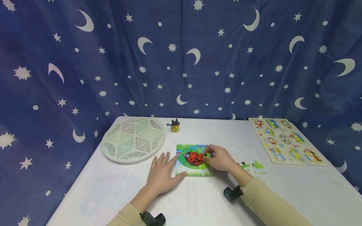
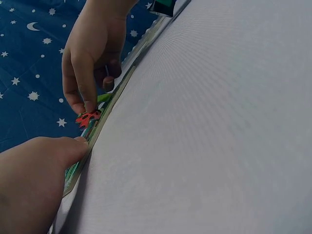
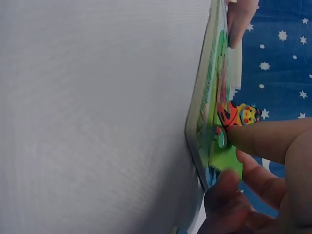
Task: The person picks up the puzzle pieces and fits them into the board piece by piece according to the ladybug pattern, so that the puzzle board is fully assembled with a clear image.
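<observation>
A square ladybug jigsaw puzzle (image 1: 183,172) lies on the white table between the two hands. My left hand (image 1: 161,177) rests at its left side with fingers spread, the thumb on the puzzle's lower left edge. At the right side, my right hand (image 1: 220,159) pinches a jigsaw piece (image 2: 87,118) between thumb and fingers. Red with black spots and green show on that piece, which is tilted up from the board in the left wrist view. Two loose jigsaw pieces (image 1: 258,167) lie to the right, partly behind the right forearm.
At the back left lies a round pale board (image 1: 105,147) with a coloured star pattern. A small yellow and black figurine (image 1: 175,126) stands behind the puzzle. A wooden board of vehicle pictures (image 1: 278,147) lies at the far right. A blue curtain (image 1: 209,84) hangs behind the table.
</observation>
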`<state>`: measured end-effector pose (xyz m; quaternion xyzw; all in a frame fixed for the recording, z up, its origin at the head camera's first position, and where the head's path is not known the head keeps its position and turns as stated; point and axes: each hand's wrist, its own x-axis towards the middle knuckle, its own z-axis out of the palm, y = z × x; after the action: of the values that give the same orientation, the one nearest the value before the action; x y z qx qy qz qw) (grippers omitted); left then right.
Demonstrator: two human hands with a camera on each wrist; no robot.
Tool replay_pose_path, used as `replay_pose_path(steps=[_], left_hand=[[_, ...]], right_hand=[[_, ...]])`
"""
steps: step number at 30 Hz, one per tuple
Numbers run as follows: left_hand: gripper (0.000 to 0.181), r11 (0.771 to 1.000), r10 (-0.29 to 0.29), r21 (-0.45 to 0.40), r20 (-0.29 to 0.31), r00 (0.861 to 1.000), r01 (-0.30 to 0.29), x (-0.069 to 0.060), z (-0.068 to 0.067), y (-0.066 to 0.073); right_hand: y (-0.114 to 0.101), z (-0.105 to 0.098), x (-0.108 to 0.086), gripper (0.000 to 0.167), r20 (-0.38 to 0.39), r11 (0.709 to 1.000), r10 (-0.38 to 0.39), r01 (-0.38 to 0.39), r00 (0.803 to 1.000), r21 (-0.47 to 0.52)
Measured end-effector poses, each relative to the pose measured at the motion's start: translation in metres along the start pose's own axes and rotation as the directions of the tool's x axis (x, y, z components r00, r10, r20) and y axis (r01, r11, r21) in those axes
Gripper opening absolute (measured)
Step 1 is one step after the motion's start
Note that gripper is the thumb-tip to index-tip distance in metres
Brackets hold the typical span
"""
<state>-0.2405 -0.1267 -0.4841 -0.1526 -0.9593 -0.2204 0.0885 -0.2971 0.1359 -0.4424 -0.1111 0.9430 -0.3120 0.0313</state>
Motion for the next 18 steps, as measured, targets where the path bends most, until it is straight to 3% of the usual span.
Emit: replay_pose_path(steps=[18], left_hand=[[0.079, 1.000, 0.004, -0.006, -0.012, 1.000, -0.004, 0.0000, -0.0004, 0.0011]], right_hand=[[-0.0057, 0.0070, 0.0018, 0.012, -0.065, 0.992, -0.053, 0.045, 0.996, -0.118]])
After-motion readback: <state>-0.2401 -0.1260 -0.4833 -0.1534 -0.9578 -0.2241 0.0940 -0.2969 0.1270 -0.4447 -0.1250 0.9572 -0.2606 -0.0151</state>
